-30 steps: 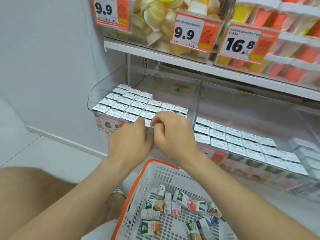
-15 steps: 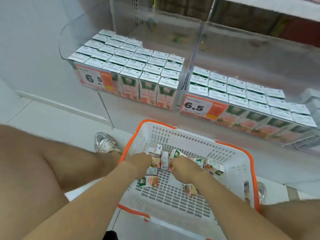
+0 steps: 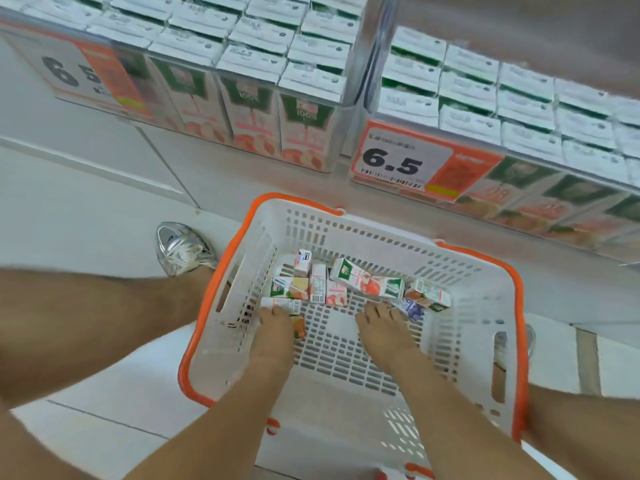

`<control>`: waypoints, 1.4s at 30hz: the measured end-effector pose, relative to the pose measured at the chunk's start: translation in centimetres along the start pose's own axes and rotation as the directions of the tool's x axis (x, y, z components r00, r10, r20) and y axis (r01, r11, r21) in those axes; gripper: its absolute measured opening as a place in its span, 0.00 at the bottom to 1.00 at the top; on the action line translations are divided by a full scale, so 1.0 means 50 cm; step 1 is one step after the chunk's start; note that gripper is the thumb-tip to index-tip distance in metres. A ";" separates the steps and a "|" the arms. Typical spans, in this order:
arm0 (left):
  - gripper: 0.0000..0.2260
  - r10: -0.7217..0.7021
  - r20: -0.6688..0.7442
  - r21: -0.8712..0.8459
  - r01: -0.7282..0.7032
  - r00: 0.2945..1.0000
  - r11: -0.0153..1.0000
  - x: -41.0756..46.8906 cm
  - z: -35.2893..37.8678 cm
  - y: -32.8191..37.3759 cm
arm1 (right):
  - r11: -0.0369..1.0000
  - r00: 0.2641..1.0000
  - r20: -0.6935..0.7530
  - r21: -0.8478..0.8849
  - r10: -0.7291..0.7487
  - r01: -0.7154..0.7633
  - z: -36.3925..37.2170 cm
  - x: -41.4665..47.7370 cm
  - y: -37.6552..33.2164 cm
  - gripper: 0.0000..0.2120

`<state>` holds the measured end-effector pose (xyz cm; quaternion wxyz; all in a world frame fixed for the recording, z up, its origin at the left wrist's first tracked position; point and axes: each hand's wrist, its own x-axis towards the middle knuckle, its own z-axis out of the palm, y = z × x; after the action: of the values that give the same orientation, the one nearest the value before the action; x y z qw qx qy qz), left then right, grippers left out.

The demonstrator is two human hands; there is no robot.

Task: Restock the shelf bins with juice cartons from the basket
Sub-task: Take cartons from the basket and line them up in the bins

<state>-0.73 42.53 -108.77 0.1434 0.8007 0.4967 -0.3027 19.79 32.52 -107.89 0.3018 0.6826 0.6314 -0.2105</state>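
Currently, in the head view, both hands are working inside the white basket [image 3: 516, 289] on the floor below the shelf. The left hand [image 3: 273, 329] is lying over one juice carton [image 3: 299, 328] with its fingertips touching a second, flat white carton [image 3: 281, 304]. Whether it is gripping either, I cannot tell. The right hand [image 3: 384, 329] is reaching with its fingers stretched out, just short of the long carton [image 3: 367, 281], pinching nothing. To my eye, the step is going best if each hand is closing on one carton by its long sides, lifting clear of the pile, then turning it upright with the print facing front before it goes up. Counting: roughly nine loose cartons are lying in the basket, bunched at its far end, though overlaps are making that uncertain. Two clear shelf bins are showing, the left bin [image 3: 347, 109] and the right bin [image 3: 372, 114], each carrying one price tag [image 3: 394, 164]. Both are looking tightly packed where visible, and their rows are running out of frame, uncounted. One silver shoe [image 3: 183, 247] is standing beside the basket.
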 end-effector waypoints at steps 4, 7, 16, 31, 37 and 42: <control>0.16 -0.005 0.015 -0.035 0.005 1.000 0.999 0.000 -0.004 -0.005 | 1.000 1.000 0.004 -0.020 -0.012 0.012 0.008 0.001 0.003 0.28; 0.17 -0.019 0.020 -0.057 0.020 1.000 0.998 -0.004 -0.004 -0.009 | 0.999 0.999 0.039 -0.031 -0.022 0.023 0.007 0.003 0.010 0.32; 0.19 0.075 0.108 -0.112 -0.063 0.991 0.992 -0.010 0.002 -0.009 | 0.751 0.996 0.092 0.657 0.005 -0.065 -0.017 -0.027 0.017 0.26; 0.17 0.538 0.099 -0.550 -0.405 0.837 0.730 -0.054 -0.232 -0.028 | 0.483 0.973 -0.200 0.867 0.113 0.122 -0.234 -0.196 0.097 0.05; 0.15 0.597 -0.059 -0.602 -0.506 0.800 0.618 -0.160 -0.389 -0.026 | 0.517 0.995 -0.078 0.850 -0.058 0.096 -0.347 -0.312 0.147 0.23; 0.10 0.594 -0.192 -0.634 -0.561 0.781 0.532 -0.246 -0.491 -0.020 | 0.627 0.992 -0.104 0.768 -0.071 0.126 -0.408 -0.389 0.181 0.26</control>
<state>2.81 47.31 -81.94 0.5202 0.8066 0.2742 -0.0605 24.61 31.89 -78.69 -0.0517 0.7168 0.5259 -0.4549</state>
